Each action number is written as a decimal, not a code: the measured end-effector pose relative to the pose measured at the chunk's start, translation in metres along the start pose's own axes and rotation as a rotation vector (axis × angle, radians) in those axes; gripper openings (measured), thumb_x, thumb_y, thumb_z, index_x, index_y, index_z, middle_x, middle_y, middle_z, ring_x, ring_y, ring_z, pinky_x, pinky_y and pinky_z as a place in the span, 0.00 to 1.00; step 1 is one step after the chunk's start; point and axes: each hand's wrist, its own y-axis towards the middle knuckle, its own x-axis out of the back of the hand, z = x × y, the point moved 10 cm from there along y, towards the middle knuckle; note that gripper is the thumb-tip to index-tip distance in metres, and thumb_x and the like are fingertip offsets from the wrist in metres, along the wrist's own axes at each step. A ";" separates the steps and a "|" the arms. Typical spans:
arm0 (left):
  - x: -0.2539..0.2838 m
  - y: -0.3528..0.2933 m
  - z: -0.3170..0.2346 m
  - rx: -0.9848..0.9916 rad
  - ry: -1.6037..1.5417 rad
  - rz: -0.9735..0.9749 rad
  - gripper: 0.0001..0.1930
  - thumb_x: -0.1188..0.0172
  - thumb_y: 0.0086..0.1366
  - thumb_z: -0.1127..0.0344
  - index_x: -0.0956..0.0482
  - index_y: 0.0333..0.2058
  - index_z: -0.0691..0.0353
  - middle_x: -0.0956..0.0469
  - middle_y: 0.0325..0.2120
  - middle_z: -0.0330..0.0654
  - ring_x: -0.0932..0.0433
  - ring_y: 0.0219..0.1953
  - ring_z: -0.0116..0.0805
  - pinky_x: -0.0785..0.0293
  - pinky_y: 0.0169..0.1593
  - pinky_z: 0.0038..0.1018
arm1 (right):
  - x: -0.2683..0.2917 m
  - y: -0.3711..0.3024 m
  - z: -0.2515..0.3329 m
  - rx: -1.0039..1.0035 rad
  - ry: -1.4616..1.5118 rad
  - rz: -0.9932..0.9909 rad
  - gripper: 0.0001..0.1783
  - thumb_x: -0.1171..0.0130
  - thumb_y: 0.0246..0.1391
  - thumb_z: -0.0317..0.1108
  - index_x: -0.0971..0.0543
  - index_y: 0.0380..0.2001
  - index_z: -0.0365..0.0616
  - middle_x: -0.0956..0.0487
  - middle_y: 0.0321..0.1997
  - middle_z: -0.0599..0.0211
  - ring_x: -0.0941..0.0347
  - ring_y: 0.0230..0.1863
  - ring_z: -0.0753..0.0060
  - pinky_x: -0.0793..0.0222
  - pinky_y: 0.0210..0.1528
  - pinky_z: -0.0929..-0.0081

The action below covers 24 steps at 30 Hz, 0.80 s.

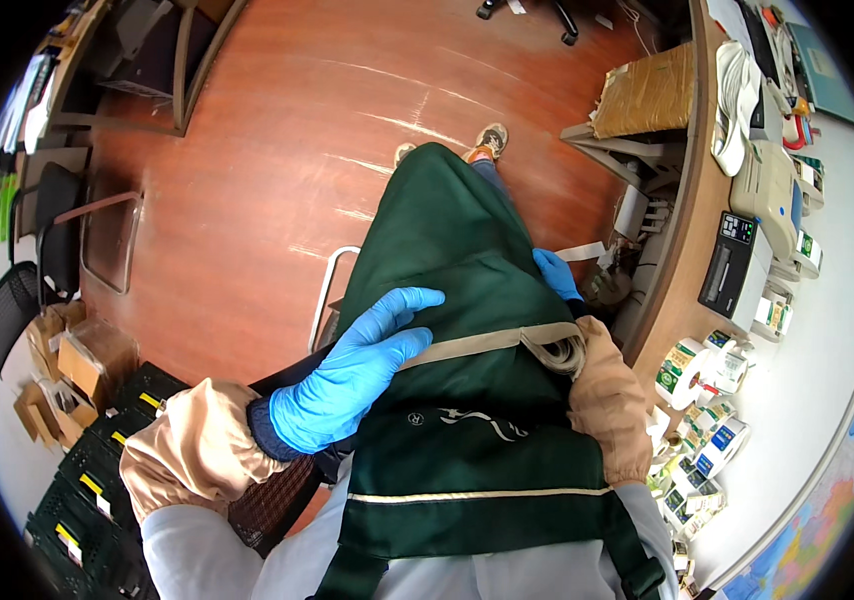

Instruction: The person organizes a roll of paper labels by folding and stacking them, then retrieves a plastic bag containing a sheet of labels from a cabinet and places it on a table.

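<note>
My left hand (352, 365), in a blue glove, is raised over the front of the dark green apron (447, 240). Its fingers are loosely bent, apart from the thumb, and nothing shows between them. Lower down at the apron's right side is my right hand (555, 275), also gloved in blue; its fingers are partly hidden. A white strip (582, 252) appears beside that hand, and I cannot tell whether the hand touches it. The apron's beige-edged pocket (477, 345) gapes at its right end, where a pale layered bundle (562, 352) shows. Tan sleeve covers are on both forearms.
Along the right runs a wooden desk (682, 260) with a black-fronted label printer (732, 265), a beige machine (765, 195) and several label rolls (682, 375). At left are black chairs (57, 220), cardboard boxes (97, 360) and dark green crates (72, 495). A chair frame (327, 285) stands beside the apron.
</note>
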 end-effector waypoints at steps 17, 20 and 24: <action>-0.018 -0.008 0.020 0.138 0.045 0.194 0.15 0.50 0.68 0.74 0.28 0.53 0.61 0.29 0.49 0.36 0.35 0.54 0.24 0.42 0.59 0.21 | -0.003 0.002 -0.009 -0.024 0.039 0.010 0.23 0.44 0.60 0.45 0.23 0.47 0.36 0.19 0.45 0.61 0.25 0.46 0.69 0.32 0.51 0.74; -0.019 -0.008 0.018 0.153 0.042 0.194 0.15 0.51 0.69 0.74 0.28 0.53 0.61 0.29 0.50 0.36 0.34 0.53 0.24 0.41 0.59 0.21 | -0.001 0.000 -0.010 -0.041 0.030 0.007 0.22 0.44 0.60 0.45 0.22 0.47 0.36 0.20 0.46 0.59 0.25 0.47 0.69 0.33 0.52 0.75; -0.016 -0.007 0.019 0.181 -0.006 0.168 0.15 0.51 0.69 0.74 0.27 0.53 0.61 0.28 0.50 0.36 0.33 0.53 0.24 0.41 0.58 0.21 | 0.012 -0.001 -0.006 -0.062 0.074 -0.078 0.22 0.46 0.61 0.44 0.22 0.46 0.35 0.20 0.45 0.59 0.25 0.47 0.69 0.33 0.51 0.74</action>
